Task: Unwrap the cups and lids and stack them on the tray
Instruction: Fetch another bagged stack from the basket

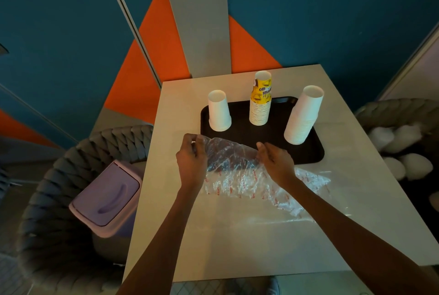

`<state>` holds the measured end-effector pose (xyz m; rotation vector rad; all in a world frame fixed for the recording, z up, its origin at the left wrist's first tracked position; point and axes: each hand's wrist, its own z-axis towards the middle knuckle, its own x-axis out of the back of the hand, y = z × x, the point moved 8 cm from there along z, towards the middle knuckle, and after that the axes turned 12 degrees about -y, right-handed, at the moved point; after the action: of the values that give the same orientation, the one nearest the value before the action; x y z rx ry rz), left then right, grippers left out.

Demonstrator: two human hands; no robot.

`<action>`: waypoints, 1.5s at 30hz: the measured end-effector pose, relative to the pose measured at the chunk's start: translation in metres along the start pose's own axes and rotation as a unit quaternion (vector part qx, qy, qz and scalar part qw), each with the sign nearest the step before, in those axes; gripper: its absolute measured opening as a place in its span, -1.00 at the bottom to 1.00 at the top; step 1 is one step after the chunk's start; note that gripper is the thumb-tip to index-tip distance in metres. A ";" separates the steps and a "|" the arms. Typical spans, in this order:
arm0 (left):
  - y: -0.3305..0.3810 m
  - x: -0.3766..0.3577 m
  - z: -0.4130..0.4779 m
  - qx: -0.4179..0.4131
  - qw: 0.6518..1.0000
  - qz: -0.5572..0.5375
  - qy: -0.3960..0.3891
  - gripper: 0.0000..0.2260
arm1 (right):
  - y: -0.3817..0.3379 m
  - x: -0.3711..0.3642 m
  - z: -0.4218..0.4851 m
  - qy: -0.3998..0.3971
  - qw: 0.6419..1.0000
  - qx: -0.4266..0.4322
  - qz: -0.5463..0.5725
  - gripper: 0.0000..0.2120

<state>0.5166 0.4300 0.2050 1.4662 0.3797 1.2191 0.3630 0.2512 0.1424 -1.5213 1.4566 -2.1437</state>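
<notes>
Teal wall [59, 33] w/ orange triangles [161, 40], grey vertical panel [197, 21] at centre. Pale grey table [237, 235]. Woven grey chair [59, 199] on left w/ lilac swing-lid bin [107, 197]; second woven chair [392, 109] on right holding white rounded lumps [403, 149]. Dim, warm light.

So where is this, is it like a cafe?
Probably a cafe or lounge corner: a small table carries a black tray of stacked paper cups, woven armchairs stand either side, and a swing-lid bin waits beside it.
</notes>
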 end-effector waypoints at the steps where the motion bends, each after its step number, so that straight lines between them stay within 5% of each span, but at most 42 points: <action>1: 0.001 -0.001 0.000 0.003 1.000 -0.003 0.001 -0.88 | 0.003 0.001 -0.001 0.008 1.000 -0.010 -0.005 -0.67; 7: 0.002 0.007 0.005 -0.016 0.999 0.042 0.007 -0.82 | 0.010 0.004 -0.001 0.028 0.999 -0.017 -0.033 -0.66; 23: -0.047 0.003 -0.024 0.147 0.986 0.030 -0.067 -0.76 | 0.020 0.009 0.014 -0.049 0.998 -0.040 -0.015 -0.73; 26: -0.050 0.003 -0.022 0.182 0.982 -0.011 -0.044 -0.76 | 0.002 0.001 0.006 -0.064 0.997 0.023 0.019 -0.73; 29: -0.054 -0.001 -0.022 0.227 0.972 -0.057 -0.032 -0.78 | -0.036 -0.007 -0.015 -0.070 0.988 0.134 0.011 -0.47; 32: -0.058 -0.005 -0.021 0.276 0.954 -0.115 -0.028 -0.77 | -0.058 -0.023 -0.040 -0.042 0.961 0.250 -0.111 -0.29; 34: -0.058 -0.008 -0.020 0.302 0.939 -0.159 -0.031 -0.75 | -0.054 -0.032 -0.046 -0.016 0.952 0.247 -0.177 -0.25; 37: -0.055 -0.011 -0.021 0.340 0.917 -0.204 -0.037 -0.64 | -0.049 -0.034 -0.048 0.015 0.960 0.214 -0.177 -0.37; 41: -0.044 -0.002 -0.022 0.349 0.910 -0.221 -0.036 -0.65 | -0.058 -0.013 -0.041 0.033 0.968 0.228 -0.095 -0.77; 45: -0.025 0.027 -0.018 0.213 0.974 -0.073 0.014 -0.65 | -0.047 0.003 -0.022 -0.041 0.990 0.132 0.006 -0.87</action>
<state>0.5227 0.4686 0.1928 1.7495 0.7930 1.0820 0.3630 0.2874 0.1800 -1.4795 1.1025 -2.1381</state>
